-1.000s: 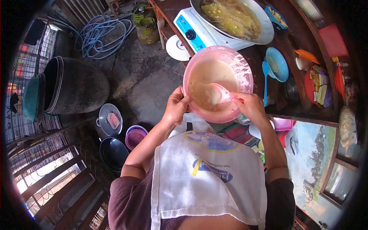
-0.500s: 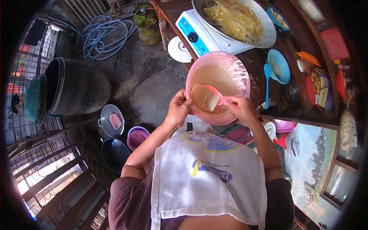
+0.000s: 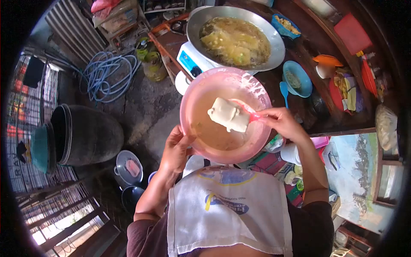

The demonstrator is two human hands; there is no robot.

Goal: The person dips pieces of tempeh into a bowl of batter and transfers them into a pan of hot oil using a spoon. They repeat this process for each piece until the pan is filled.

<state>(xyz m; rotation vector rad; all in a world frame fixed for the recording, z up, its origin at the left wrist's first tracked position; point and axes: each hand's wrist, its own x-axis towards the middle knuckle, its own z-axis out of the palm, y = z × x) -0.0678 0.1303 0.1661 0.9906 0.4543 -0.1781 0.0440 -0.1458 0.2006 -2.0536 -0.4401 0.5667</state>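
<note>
My left hand (image 3: 176,150) grips the near left rim of a pink plastic basin (image 3: 186,92), thumb over the edge. Thin, pale brown batter (image 3: 201,130) fills its lower part. Pinched in my right hand (image 3: 282,123) is the handle of a pink plastic scoop (image 3: 254,116). On the scoop, above the batter, lies a flat piece coated in pale batter (image 3: 227,114); the coating hides what it is. Just beyond the basin, a wide metal wok (image 3: 277,47) holds bubbling oil with yellowish pieces frying (image 3: 233,45).
The wok stands on a white stove (image 3: 188,60). A blue bowl (image 3: 303,77) and blue spoon (image 3: 283,92) sit to the right. At the left are a coiled hose (image 3: 107,77), a green gas cylinder (image 3: 153,66), a large dark barrel (image 3: 92,135) and a metal pot (image 3: 124,162).
The scoop has risen from the batter, now bearing the coated piece. The basin and my left hand have shifted left and lower in view; the wok shows more fully.
</note>
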